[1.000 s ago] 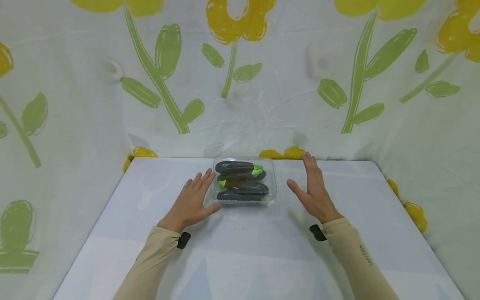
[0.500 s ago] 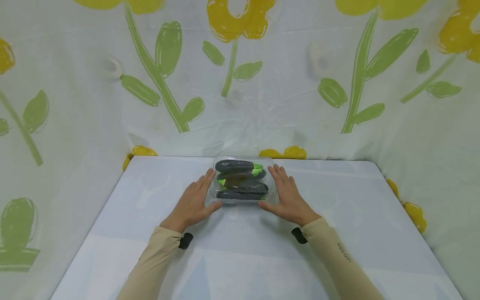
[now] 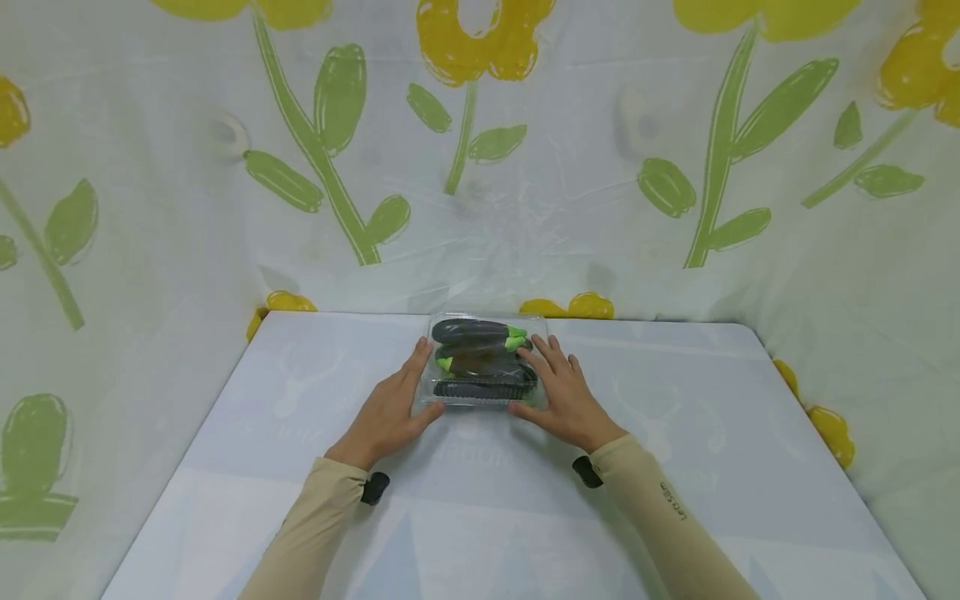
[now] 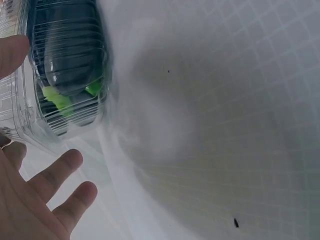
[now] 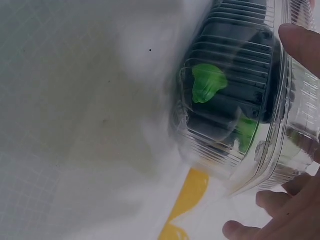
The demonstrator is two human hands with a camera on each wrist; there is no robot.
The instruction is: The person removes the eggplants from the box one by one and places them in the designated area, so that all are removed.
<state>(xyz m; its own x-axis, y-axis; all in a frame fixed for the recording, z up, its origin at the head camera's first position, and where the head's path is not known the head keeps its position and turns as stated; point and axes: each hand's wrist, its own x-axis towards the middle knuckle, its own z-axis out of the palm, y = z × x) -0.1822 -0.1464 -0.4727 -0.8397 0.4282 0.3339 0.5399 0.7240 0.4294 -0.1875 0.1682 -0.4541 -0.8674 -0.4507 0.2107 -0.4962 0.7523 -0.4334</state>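
Note:
A clear plastic clamshell box (image 3: 480, 402) with several dark eggplants (image 3: 474, 332) inside, green at their stem ends, sits near the table's back edge. My left hand (image 3: 382, 419) lies along its left side, fingers extended, thumb at the near corner. The left wrist view has that thumb against the box rim (image 4: 21, 100) and the other fingers spread beside the end. My right hand (image 3: 572, 407) is at the right side, index finger reaching over the lid, thumb at the near edge. In the right wrist view its thumb (image 5: 300, 42) touches the rim; some fingers are partly hidden behind the box.
The box rests on a pale, faintly patterned table (image 3: 480, 517). Beyond the table's back edge hangs a white curtain (image 3: 570, 167) printed with yellow flowers and green leaves; it also closes in both sides.
My right hand has come in from the right to the box, and its index finger has moved onto the lid. The left hand has stayed at the left side. The box has hardly moved.

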